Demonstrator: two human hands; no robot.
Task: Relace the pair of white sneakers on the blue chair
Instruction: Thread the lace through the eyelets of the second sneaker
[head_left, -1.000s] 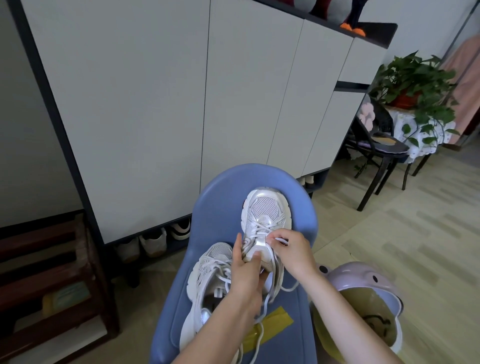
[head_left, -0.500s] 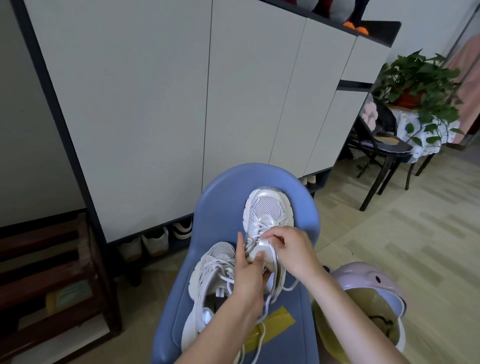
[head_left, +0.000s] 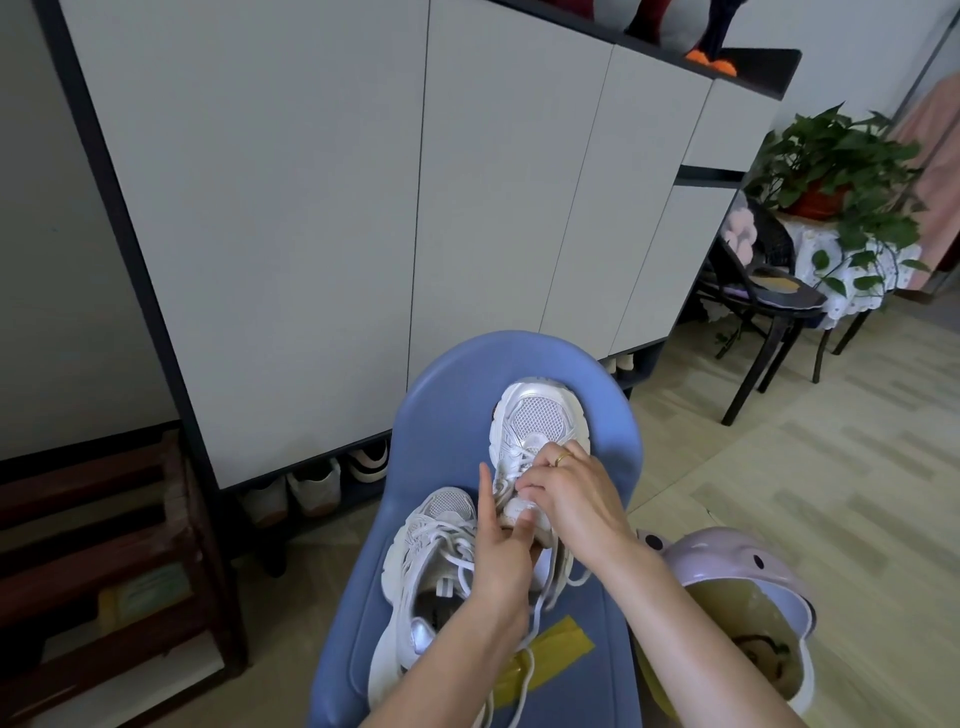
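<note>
Two white sneakers lie on the blue chair (head_left: 441, 405). The right sneaker (head_left: 540, 415) points away from me, toe toward the chair back. My left hand (head_left: 501, 551) holds its tongue, thumb on top and index finger raised straight. My right hand (head_left: 571, 493), a ring on one finger, pinches the white lace (head_left: 537, 608) over the eyelets of that shoe. Loose lace ends trail down the seat. The left sneaker (head_left: 431, 551) lies beside my left wrist, laced, its opening facing up.
Yellow tape (head_left: 550, 649) is stuck on the seat. A lilac helmet-like shell (head_left: 737, 566) sits on the floor to the right. White cabinet doors (head_left: 311, 208) stand behind the chair, shoes under them. A wooden rack (head_left: 104, 545) is left, a black chair (head_left: 769, 306) and plant (head_left: 841, 166) right.
My right hand has slid up and forward along the right sneaker's lacing, toward its toe. My left hand keeps its hold on the tongue.
</note>
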